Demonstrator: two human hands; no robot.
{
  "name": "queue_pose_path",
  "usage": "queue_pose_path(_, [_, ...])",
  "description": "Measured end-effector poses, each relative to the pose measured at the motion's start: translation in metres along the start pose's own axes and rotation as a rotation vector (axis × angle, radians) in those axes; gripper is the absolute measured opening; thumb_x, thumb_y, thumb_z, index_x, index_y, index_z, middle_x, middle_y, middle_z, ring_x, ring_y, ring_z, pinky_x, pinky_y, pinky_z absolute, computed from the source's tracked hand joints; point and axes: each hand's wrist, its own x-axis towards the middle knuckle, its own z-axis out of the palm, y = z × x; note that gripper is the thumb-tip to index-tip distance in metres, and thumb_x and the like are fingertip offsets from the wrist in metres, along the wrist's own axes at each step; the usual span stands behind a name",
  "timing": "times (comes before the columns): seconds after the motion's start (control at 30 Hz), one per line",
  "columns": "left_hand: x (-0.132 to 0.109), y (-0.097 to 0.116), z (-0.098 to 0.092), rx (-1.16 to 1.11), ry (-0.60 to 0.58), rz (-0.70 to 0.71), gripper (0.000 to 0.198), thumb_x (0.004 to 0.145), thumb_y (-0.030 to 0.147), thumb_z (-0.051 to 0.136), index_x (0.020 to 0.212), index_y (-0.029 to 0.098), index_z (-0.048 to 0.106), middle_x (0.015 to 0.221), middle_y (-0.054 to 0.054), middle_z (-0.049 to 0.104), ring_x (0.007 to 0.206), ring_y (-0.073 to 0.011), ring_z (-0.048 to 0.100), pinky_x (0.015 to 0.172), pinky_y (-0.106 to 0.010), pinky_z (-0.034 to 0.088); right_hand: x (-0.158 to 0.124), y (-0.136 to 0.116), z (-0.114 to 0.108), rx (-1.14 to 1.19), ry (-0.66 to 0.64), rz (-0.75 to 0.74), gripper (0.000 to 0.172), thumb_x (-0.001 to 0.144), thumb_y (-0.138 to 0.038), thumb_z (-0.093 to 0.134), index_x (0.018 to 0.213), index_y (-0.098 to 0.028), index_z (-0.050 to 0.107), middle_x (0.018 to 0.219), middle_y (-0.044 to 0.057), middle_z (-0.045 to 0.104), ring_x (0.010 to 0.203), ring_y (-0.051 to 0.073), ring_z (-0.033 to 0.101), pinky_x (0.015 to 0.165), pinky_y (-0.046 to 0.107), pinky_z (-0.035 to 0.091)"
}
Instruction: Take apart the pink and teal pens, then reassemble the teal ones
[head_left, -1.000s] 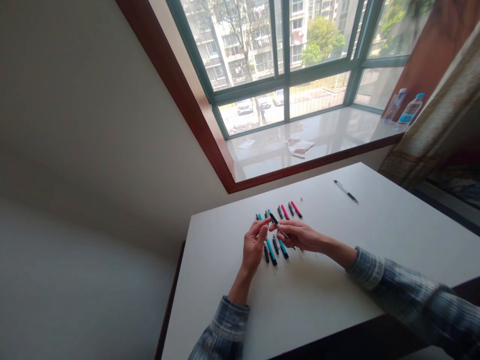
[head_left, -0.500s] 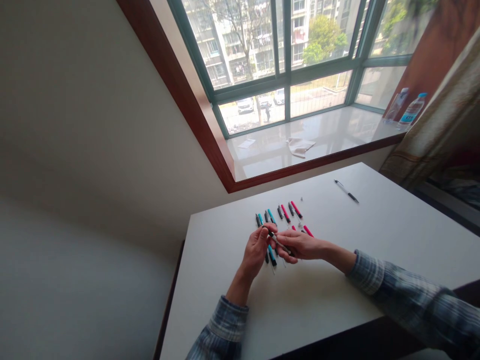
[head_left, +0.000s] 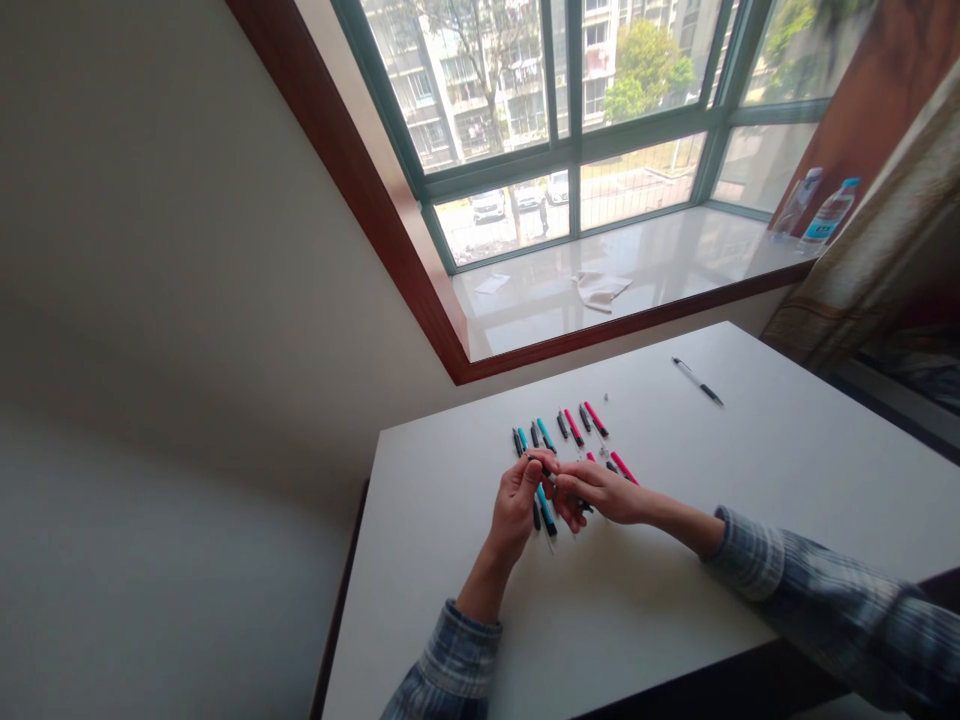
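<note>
Between both hands is a pen (head_left: pixel 548 473), dark at its near-left end, with a pale stretch partly covered by fingers. My left hand (head_left: pixel 516 500) pinches its dark end between thumb and fingers. My right hand (head_left: pixel 600 490) is closed around the other part, its fingertips close to the left ones. Beneath and behind the hands lie teal pen barrels (head_left: pixel 545 434) and pink pen barrels (head_left: pixel 574 427) with black pieces (head_left: pixel 535 435) beside them. A teal and black barrel (head_left: pixel 546 512) shows below the left fingers. Some parts are hidden under the hands.
A white pen with a dark grip (head_left: pixel 697 382) lies apart on the white table (head_left: pixel 750 480). A tiny clear piece (head_left: pixel 606 398) sits near the pink barrels. On the windowsill are a crumpled cloth (head_left: pixel 600 290) and two plastic bottles (head_left: pixel 829 215).
My right hand has slid slightly and its fingers now cover more of the pen. My left hand keeps its pinch. The view has shifted a little.
</note>
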Motion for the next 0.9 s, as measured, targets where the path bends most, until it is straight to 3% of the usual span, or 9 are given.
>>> queue_pose_path(0.37, [-0.001, 0.006, 0.004, 0.061, 0.055, 0.018, 0.042, 0.1, 0.054, 0.053, 0.088, 0.016, 0.064, 0.097, -0.006, 0.059, 0.068, -0.0123, 0.053, 0.069, -0.028, 0.052, 0.002, -0.003, 0.0, -0.079, 0.054, -0.007, 0.045, 0.105, -0.054, 0.049, 0.088, -0.014, 0.063, 0.071, 0.004, 0.069, 0.062, 0.015, 0.067, 0.058, 0.025, 0.053])
queue_pose_path(0.53, [-0.002, 0.011, 0.008, 0.045, 0.064, -0.01, 0.041, 0.101, 0.053, 0.05, 0.088, 0.017, 0.062, 0.093, -0.004, 0.056, 0.065, -0.0122, 0.052, 0.061, -0.026, 0.05, 0.002, -0.006, 0.002, -0.119, 0.085, -0.026, 0.049, 0.106, -0.055, 0.046, 0.085, -0.015, 0.064, 0.069, 0.005, 0.068, 0.061, 0.016, 0.067, 0.061, 0.027, 0.054])
queue_pose_path(0.9, [-0.002, 0.014, 0.01, 0.111, 0.105, 0.017, 0.043, 0.101, 0.055, 0.05, 0.087, 0.017, 0.064, 0.096, -0.006, 0.06, 0.07, -0.0139, 0.053, 0.066, -0.027, 0.05, 0.001, -0.009, 0.004, -0.19, 0.117, -0.065, 0.042, 0.107, -0.049, 0.046, 0.089, -0.016, 0.065, 0.071, 0.005, 0.069, 0.062, 0.016, 0.067, 0.064, 0.028, 0.055])
